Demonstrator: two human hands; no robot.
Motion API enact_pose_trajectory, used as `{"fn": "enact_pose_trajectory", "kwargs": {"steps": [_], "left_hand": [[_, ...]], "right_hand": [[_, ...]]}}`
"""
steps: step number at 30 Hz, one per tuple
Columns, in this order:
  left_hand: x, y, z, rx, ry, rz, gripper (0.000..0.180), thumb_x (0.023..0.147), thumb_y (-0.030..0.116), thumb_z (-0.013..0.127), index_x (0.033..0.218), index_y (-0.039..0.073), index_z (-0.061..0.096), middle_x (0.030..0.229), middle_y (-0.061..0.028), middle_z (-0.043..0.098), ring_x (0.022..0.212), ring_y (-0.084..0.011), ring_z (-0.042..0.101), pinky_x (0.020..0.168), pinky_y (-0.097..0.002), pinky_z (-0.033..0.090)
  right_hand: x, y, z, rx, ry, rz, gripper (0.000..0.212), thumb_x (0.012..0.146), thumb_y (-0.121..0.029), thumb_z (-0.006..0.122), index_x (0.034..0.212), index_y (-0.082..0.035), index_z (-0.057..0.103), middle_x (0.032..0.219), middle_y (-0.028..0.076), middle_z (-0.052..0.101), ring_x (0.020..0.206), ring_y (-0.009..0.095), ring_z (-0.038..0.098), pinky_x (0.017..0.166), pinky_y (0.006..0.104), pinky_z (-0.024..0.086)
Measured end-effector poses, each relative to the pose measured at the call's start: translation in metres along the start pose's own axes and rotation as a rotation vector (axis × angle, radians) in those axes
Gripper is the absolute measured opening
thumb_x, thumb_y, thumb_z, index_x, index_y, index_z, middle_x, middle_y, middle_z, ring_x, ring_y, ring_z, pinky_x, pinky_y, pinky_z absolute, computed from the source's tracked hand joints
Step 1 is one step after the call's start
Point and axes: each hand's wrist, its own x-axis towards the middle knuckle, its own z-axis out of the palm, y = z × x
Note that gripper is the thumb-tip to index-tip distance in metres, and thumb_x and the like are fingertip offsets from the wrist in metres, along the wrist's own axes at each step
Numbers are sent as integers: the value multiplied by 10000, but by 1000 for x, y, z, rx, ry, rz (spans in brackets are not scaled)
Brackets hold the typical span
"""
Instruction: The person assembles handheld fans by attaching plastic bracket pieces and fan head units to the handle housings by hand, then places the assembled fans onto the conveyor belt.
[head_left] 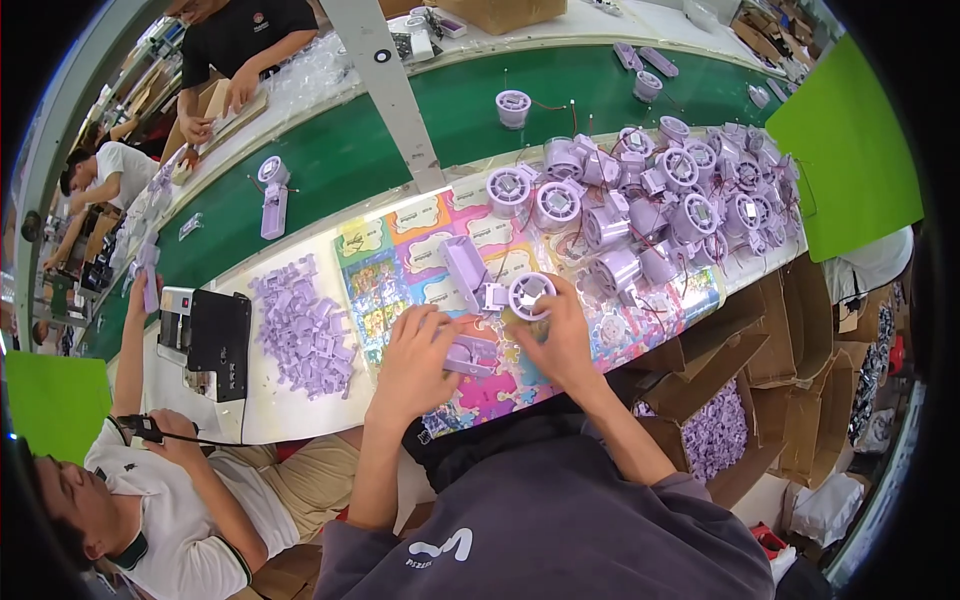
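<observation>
In front of me, my right hand (556, 335) grips a lavender round fan housing (531, 295) by its right rim, thumb below and fingers above. A small lavender joint piece (494, 296) sits at the left side of this housing. Beyond it lies a long lavender handle shell (463, 268), its hollow side up. My left hand (412, 362) rests on the colourful mat, fingers bent and apart. A second lavender handle shell (472, 356) lies right beside its thumb. Thin red wires run near the left fingertips; whether they touch is hard to see.
A big heap of lavender fan housings (690, 190) covers the table at right. Small lavender parts (300, 325) are piled at left, near a black machine (218, 345). Behind runs a green conveyor (340, 155). A co-worker (170, 490) sits at left; cardboard boxes (715, 390) stand at right.
</observation>
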Motion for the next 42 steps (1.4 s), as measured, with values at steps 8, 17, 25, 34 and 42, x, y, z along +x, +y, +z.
{"fn": "enact_pose_trajectory", "kwargs": {"steps": [8, 17, 25, 34, 42], "left_hand": [[-10, 12, 4, -22, 79, -19, 590, 631, 130, 805, 1194, 62, 641, 1245, -112, 567, 1217, -335, 499, 1026, -474, 412], [2, 23, -11, -251, -91, -141, 615, 722, 242, 820, 1267, 50, 611, 1218, -135, 624, 1064, -351, 631, 906, -425, 512], [11, 29, -13, -458, -152, -251, 611, 701, 228, 848, 1244, 63, 621, 1160, -164, 678, 1079, -370, 641, 907, -435, 508], [14, 32, -12, -500, -239, -212, 673, 724, 243, 852, 1308, 27, 596, 1243, -193, 637, 1146, -375, 613, 964, -419, 489], [16, 44, 6, -854, -123, -278, 501, 824, 169, 777, 1245, -54, 620, 1082, -209, 688, 1018, -318, 669, 890, -376, 510]], "right_hand": [[9, -8, -14, 916, 144, 480, 782, 784, -19, 791, 1439, 8, 364, 1313, 118, 501, 1210, 212, 544, 1040, 348, 448], [3, -44, -59, 272, -242, 73, 717, 695, -14, 829, 1355, -17, 552, 1283, 179, 569, 1185, 327, 580, 1005, 384, 461], [10, -43, -71, -7, -278, -198, 763, 661, -14, 787, 1386, -49, 551, 1272, 147, 599, 1126, 340, 607, 929, 420, 502], [10, -45, -76, -22, -258, -185, 756, 623, 49, 748, 1352, -39, 572, 1233, 140, 600, 1095, 341, 613, 886, 411, 526], [15, -45, -82, -52, -231, -259, 767, 580, 96, 663, 1331, -37, 589, 1238, 148, 592, 1125, 366, 607, 920, 435, 531]]}}
